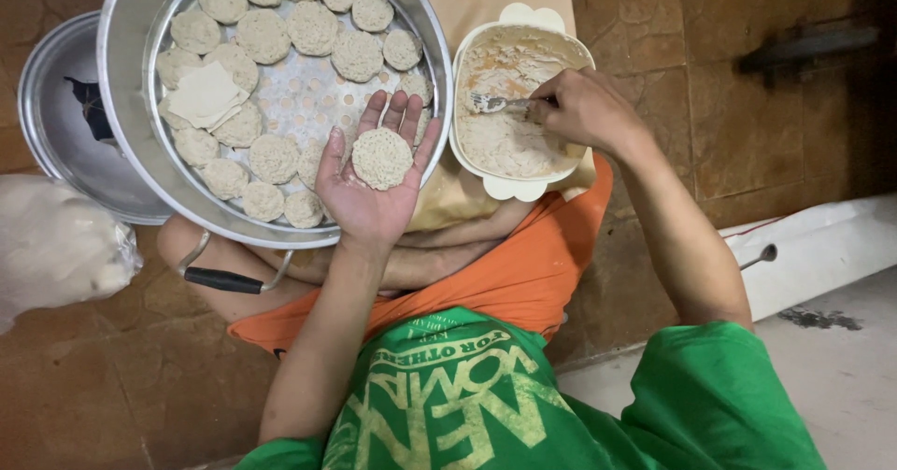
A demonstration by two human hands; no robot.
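Note:
My left hand [369, 185] lies palm up over the near rim of a big metal steamer pot [126, 96], with a round filled dumpling [381, 158] resting on the palm. My right hand [584, 107] grips a metal spoon [493, 103] whose bowl sits in the pale filling of a cream bowl [516, 188] just right of the pot. Several round dumplings [264, 35] line the perforated steamer tray [308, 96], and square wrappers [206, 94] lie stacked at its left side.
A metal lid [61, 134] lies behind the pot at left. A clear plastic bag [56, 246] sits on the brown tiled floor at far left. The pot's black handle [224, 280] points toward my knee. A white ledge [822, 246] runs at right.

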